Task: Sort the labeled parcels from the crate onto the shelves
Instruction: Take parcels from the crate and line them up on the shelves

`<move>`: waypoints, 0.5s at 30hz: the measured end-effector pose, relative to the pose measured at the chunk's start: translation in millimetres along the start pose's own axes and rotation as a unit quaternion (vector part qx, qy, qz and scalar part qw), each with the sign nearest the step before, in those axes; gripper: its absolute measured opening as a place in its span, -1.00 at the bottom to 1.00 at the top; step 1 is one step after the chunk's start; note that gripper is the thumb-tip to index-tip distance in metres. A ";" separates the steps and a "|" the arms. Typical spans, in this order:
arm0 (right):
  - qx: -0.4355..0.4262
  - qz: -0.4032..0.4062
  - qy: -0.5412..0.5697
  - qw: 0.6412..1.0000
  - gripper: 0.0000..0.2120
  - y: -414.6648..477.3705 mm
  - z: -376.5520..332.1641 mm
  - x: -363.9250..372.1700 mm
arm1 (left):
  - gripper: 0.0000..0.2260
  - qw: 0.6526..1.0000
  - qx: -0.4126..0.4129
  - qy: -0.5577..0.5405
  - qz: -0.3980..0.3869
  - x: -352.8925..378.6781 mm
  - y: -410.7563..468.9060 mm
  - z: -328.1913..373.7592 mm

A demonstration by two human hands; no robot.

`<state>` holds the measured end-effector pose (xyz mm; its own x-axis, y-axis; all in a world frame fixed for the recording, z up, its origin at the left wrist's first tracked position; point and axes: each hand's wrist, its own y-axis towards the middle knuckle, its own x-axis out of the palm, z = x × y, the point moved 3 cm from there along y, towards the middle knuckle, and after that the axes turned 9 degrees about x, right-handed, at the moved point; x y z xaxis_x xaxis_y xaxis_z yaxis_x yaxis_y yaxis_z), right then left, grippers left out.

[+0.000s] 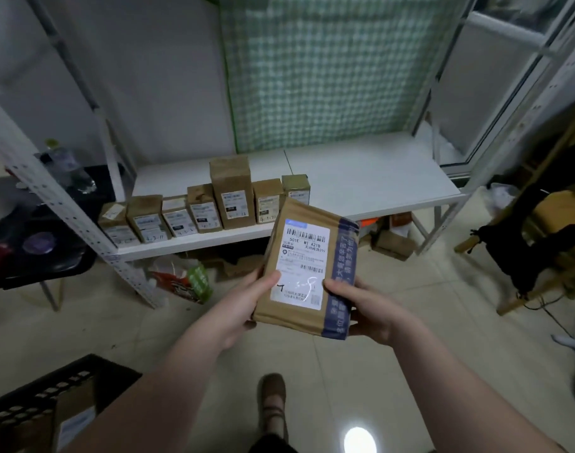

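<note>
Brown paper wraps the flat rectangular parcel [307,266] with a white label and a dark blue tape strip, which both hands pinch at its near end. The left hand [243,302] presses its thumb on the label's lower left and the right hand [364,308] presses its thumb on the lower right; the other fingers are hidden behind. Beyond the fingertips, a row of upright brown labelled parcels [230,197] stands on the white metal shelf [377,178]. The black slatted plastic crate [34,397] sits behind the left wrist.

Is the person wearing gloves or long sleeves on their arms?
No. The left hand and right hand are bare, without gloves. Both forearms are bare too: no sleeves, watch, bracelets or rings show.
</note>
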<state>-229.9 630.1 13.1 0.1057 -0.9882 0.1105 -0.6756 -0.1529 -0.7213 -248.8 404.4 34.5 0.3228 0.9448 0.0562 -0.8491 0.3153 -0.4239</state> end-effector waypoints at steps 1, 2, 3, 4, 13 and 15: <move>-0.003 0.006 0.003 1.000 -0.33 7.0 -6.0 -6.4 | -0.54 1.000 -0.001 0.005 -0.007 1.5 15.8 3.7; -0.006 0.014 0.007 1.000 -0.32 15.0 -12.4 -13.8 | -0.58 1.000 0.000 0.008 -0.012 3.6 32.7 7.4; -0.010 0.021 0.010 1.000 -0.31 23.2 -19.5 -22.0 | -0.60 1.000 0.006 0.011 -0.016 6.3 49.8 12.0; -0.015 0.027 0.015 0.999 -0.30 31.4 -27.5 -30.0 | -0.61 1.000 0.015 0.014 -0.021 9.6 66.8 17.6; -0.020 0.086 0.069 0.994 -0.22 102.5 -92.0 -102.5 | -0.61 0.992 0.020 0.117 -0.045 34.5 202.5 70.3; -0.023 0.094 0.077 0.992 -0.23 115.7 -98.6 -116.2 | -0.63 0.989 0.013 0.140 -0.044 41.9 224.2 78.6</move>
<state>-392.3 727.1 -15.7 -0.1354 -0.9873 0.0831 -0.7052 0.0371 -0.7080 -458.5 521.7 12.9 0.4966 0.8528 -0.1616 -0.8217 0.4019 -0.4040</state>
